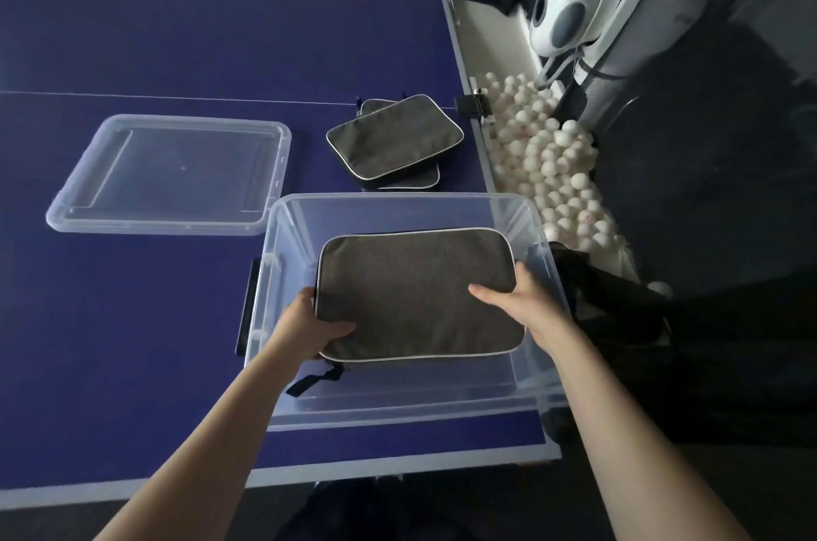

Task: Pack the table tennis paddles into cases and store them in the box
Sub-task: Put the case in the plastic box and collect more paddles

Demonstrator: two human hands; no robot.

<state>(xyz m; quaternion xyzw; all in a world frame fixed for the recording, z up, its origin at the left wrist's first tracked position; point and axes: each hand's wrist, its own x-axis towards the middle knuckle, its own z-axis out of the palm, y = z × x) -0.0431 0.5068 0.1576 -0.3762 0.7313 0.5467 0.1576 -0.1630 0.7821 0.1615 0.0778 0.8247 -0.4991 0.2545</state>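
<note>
1. Clear lid (168, 173): lies flat on the blue table (132, 319), well apart to the far left of the fingers; no risk yet.
2. L hand (305, 326): thumb curled over the grey paddle case (418, 295) near-left corner, other fingers hidden under it. Pinch is at one corner only, so that side could slip.
3. Case strap (314, 379): dangles below the L fingers, inside the clear storage box (283, 231); may fold under the case and stop it lying flat.
4. Case itself: held over/within the box; whether it touches the floor can't be told.
5. R hand (515, 299): thumb on top, fingers wrapped round the right edge. Uneven release could tilt the case against the wall.
6. Two more cases (395, 140): stacked beyond the fingers, outside the box, w/ top one skewed.
</note>
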